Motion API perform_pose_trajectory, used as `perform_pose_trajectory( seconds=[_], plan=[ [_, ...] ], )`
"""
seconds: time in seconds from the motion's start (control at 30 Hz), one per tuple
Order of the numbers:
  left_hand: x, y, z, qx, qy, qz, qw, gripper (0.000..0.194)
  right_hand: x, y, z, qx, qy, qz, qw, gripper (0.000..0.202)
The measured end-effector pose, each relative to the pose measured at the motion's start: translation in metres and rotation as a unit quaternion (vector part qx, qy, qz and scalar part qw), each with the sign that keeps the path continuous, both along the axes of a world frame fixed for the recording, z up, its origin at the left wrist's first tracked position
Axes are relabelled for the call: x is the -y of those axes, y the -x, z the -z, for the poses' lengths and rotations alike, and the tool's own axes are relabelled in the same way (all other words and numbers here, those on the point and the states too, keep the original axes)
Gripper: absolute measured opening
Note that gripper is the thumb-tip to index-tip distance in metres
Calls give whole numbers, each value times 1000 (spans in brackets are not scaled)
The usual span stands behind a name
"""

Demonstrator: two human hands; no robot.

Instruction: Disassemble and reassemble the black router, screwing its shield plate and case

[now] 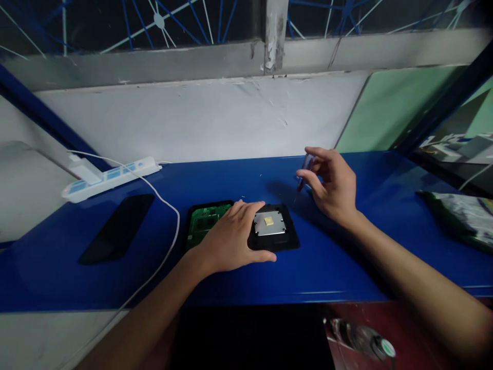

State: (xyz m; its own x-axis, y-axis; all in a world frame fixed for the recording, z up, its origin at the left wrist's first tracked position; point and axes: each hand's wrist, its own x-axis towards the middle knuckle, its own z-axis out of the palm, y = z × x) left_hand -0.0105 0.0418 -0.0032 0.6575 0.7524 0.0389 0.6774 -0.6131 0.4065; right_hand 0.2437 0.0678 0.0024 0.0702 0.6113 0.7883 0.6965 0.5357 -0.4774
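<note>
"Left grip [227,239] spread over the black casing [291,237]?"

"Yes, fingers apart, seemingly steadying it midway between the worktop's [331,272] front and back edges, beside a green board [198,228]."

"Right grip [333,187]?"

"Clamped on a screwdriver [308,161], raised; contact would call for careful tip alignment."

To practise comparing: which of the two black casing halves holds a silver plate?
The right-hand half, its plate topped by a small yellowish square; the left-hand half holds a green circuit board.
</note>
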Motion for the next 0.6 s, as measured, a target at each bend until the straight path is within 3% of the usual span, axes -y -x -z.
perform_pose_trajectory(
  seconds=[0.23, 0.6],
  plan=[
    [2, 1, -1, 21, 6, 8, 1000, 103, 8, 12, 2, -25, -20, -8, 999, 42],
    [4, 3, 2, 18, -3, 35, 999, 99, 11, 19, 6, -25, 11, -44, 999, 41]
  ],
)
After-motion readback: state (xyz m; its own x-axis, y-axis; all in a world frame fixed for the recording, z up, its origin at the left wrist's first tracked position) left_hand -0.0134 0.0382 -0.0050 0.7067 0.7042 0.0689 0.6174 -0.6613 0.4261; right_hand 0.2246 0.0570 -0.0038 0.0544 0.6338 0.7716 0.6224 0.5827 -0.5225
